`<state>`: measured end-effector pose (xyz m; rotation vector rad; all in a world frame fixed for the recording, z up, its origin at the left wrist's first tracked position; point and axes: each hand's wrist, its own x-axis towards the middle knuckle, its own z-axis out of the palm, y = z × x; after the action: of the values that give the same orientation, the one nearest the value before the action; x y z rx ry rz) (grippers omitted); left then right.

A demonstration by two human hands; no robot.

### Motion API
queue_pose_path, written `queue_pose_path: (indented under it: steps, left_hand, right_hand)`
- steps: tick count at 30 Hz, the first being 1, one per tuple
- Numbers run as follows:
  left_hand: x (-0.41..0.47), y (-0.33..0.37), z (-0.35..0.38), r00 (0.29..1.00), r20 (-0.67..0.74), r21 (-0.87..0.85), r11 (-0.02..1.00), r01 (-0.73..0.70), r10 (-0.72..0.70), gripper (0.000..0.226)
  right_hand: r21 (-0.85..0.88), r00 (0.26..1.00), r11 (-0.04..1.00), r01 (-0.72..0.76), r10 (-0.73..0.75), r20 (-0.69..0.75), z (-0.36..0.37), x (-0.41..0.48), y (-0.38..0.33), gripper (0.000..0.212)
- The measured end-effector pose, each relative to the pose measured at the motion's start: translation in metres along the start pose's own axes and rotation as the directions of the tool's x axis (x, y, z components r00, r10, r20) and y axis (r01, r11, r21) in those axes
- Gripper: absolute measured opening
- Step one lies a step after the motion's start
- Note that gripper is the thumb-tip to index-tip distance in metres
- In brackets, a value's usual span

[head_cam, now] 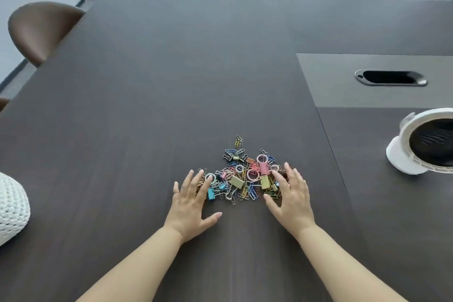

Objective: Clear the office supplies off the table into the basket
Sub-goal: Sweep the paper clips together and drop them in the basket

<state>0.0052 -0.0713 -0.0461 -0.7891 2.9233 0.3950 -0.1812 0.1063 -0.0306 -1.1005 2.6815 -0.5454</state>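
Your flat, spread left hand (193, 200) and right hand (291, 193) are flanking light, scatter-prone coloured metal clips (241, 176), best scooped inward.

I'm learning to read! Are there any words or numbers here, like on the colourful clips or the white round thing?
None: no word, number, brand or sign can be read in this view.
pile of paper clips and binder clips: plain colours, no print visible; any marking would be too small to tell.
white round appliance: no label shows.
woven basket: no tag shows.
table: bare dark surface, no writing.
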Motion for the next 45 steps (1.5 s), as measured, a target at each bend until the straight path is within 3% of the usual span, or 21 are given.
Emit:
queue_pose_path:
  steps: [2,4,9,13,17,20,27,36,41,45]
  left_hand:
    - [0.011,0.004,-0.002,1.0,0.011,0.061,0.998,0.007,-0.008,0.093]
    - [0.024,0.007,-0.003,1.0,0.031,0.072,0.997,0.002,-0.005,0.096]
    - [0.06,0.017,-0.01,0.99,0.127,0.184,0.98,-0.079,0.056,0.086]
    - [0.082,0.013,-0.008,0.988,0.094,0.17,0.976,-0.138,0.123,0.082]
    - [0.083,0.007,0.002,0.949,-0.159,0.168,0.954,-0.247,0.273,0.068]
    - [0.082,0.006,0.005,0.913,-0.279,0.161,0.951,-0.262,0.299,0.061]
    - [0.077,0.012,0.005,0.901,-0.349,0.098,0.966,-0.24,0.259,0.032]
    - [0.074,0.013,0.006,0.901,-0.389,0.067,0.981,-0.182,0.194,0.031]
    - [0.073,0.013,0.001,0.906,-0.383,0.005,0.981,-0.191,0.179,0.031]
    - [0.073,0.012,0.0,0.927,-0.338,-0.025,0.982,-0.185,0.166,0.031]
  right_hand:
    - [-0.119,0.986,0.99,-0.074,0.091,0.143,0.001,0.0,0.005,0.088]
    - [-0.204,0.973,0.976,-0.078,0.119,0.198,0.003,0.005,0.002,0.103]
    - [-0.227,0.975,0.974,-0.021,0.07,0.209,0.01,0.033,-0.007,0.108]
    - [-0.257,0.976,0.964,0.073,-0.016,0.217,0.012,0.056,-0.005,0.102]
    - [-0.214,0.987,0.968,0.13,-0.107,0.117,0.019,0.059,-0.003,0.086]
    - [-0.202,0.987,0.966,0.161,-0.163,0.006,0.023,0.056,-0.002,0.074]
    - [-0.191,0.981,0.974,0.122,-0.148,-0.125,0.024,0.048,-0.008,0.074]
    - [-0.199,0.97,0.968,0.151,-0.184,-0.157,0.024,0.047,-0.013,0.066]
    - [-0.142,0.98,0.98,0.139,-0.157,-0.124,0.022,0.048,-0.013,0.068]
    - [-0.088,0.995,0.992,0.094,-0.091,0.029,0.015,0.053,-0.017,0.066]
